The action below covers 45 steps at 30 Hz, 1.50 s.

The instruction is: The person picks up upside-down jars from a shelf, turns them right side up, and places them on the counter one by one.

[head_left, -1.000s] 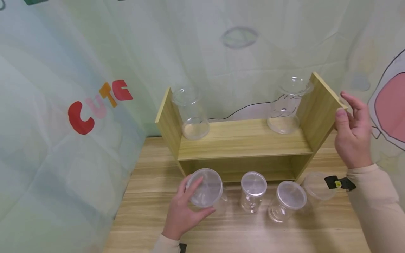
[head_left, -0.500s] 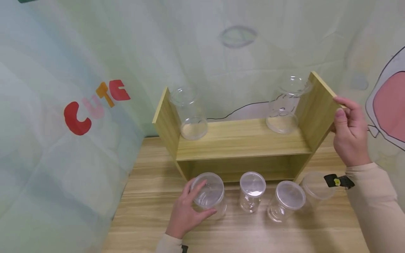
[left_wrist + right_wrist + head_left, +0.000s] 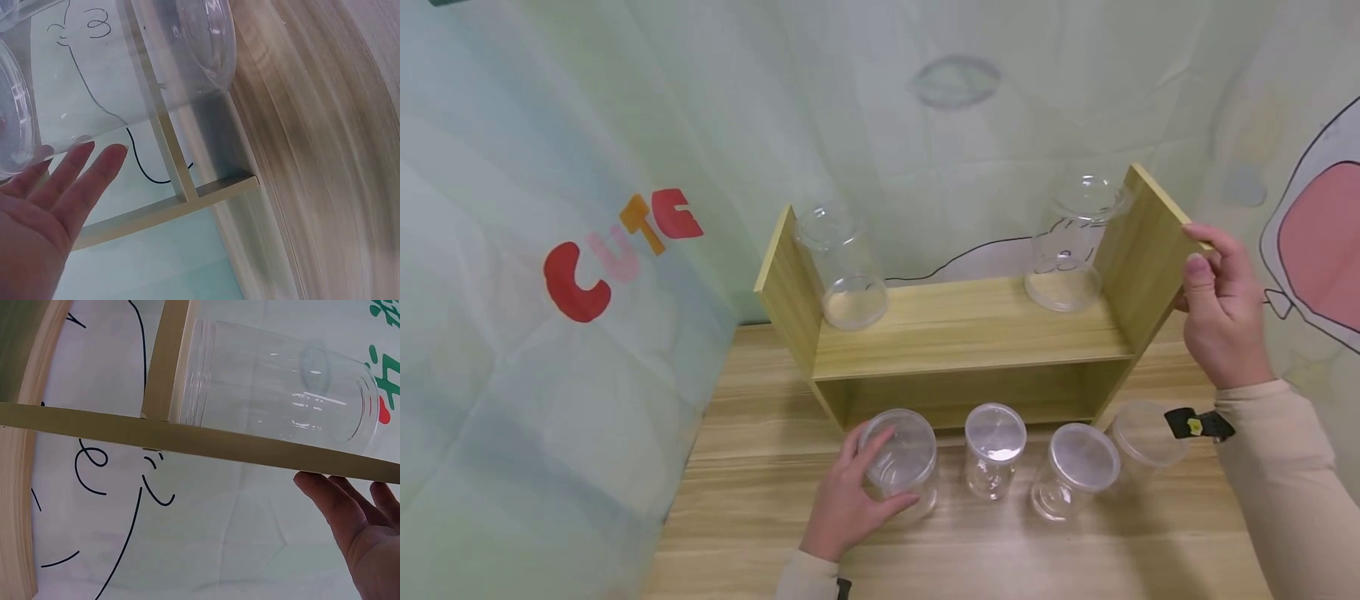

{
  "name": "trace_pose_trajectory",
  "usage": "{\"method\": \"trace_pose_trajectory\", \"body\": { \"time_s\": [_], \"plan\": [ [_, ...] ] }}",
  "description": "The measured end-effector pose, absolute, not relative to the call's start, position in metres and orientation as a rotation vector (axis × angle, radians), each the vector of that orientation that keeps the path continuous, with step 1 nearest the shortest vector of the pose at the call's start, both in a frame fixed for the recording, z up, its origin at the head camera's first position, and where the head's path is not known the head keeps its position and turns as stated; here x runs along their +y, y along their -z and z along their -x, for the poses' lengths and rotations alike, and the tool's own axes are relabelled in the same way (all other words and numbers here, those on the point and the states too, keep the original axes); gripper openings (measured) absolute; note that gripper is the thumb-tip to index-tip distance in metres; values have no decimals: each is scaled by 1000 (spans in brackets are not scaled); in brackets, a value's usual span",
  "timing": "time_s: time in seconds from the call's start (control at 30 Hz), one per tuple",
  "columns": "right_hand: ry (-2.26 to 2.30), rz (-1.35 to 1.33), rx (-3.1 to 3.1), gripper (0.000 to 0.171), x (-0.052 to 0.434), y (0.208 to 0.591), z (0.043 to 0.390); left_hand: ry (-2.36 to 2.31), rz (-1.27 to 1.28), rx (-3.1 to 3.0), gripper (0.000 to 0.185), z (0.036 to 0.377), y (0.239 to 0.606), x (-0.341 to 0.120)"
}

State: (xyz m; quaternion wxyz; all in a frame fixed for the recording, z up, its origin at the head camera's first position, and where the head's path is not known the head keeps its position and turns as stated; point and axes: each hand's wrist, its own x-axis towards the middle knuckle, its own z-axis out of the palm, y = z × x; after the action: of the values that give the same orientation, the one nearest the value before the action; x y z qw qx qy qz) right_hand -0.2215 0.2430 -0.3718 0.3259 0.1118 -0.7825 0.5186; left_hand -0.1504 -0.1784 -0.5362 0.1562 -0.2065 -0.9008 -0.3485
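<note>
Fingers (image 3: 868, 446) of the left hand (image 3: 848, 504) are curled round the leftmost jar (image 3: 901, 462), thumb on its near side, the rest over the far rim. Grip is on the upper wall; jar stands upright on the bench (image 3: 760, 500), long axis vertical, base apparently down on the wood.

Right hand (image 3: 1221, 321) pinches the top front corner of the right side panel of the wooden shelf (image 3: 970, 329): thumb on the inner face, the other fingers behind the panel. Right wrist view shows those fingers fairly straight along the panel edge, so a light steadying hold, not a hard clamp.

Relative to the left fingers:
- shelf's open lower bay sits just beyond and slightly right of the held jar
- upper board is above and beyond, with one open jar (image 3: 842, 267) at its left end and another (image 3: 1071, 246) at its right end, both upright
- three more lidded jars stand in a row to the right: middle jar (image 3: 994, 450), next jar (image 3: 1075, 471), and the last jar (image 3: 1142, 442), near the right wrist

Left hand is the nearer one to the row; right hand is well apart from it, up at the panel.
</note>
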Motion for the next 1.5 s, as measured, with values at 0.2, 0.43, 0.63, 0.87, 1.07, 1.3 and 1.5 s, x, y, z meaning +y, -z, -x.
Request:
{"method": "trace_pose_trajectory", "body": {
  "time_s": [0.2, 0.43, 0.63, 0.87, 1.07, 1.3, 1.5],
  "plan": [
    [-1347, -301, -2048, 39, 244, 373, 221, 962, 581, -2609, 92, 152, 540, -175],
    [-1341, -308, -2047, 39, 242, 372, 222, 980, 569, -2635, 92, 156, 545, -174],
    [-1342, -285, -2061, 39, 242, 373, 222, 1019, 570, -2640, 93, 157, 549, -174],
    [-1349, -272, -2063, 40, 241, 374, 222, 1046, 562, -2652, 93, 157, 551, -174],
    [-1364, -295, -2036, 39, 241, 374, 223, 1089, 555, -2655, 93, 156, 552, -174],
    [-1348, -301, -2037, 39, 241, 375, 222, 1119, 565, -2652, 94, 156, 556, -176],
    [-1360, -311, -2037, 39, 243, 375, 223, 1139, 572, -2644, 98, 156, 558, -176]
  ]
}}
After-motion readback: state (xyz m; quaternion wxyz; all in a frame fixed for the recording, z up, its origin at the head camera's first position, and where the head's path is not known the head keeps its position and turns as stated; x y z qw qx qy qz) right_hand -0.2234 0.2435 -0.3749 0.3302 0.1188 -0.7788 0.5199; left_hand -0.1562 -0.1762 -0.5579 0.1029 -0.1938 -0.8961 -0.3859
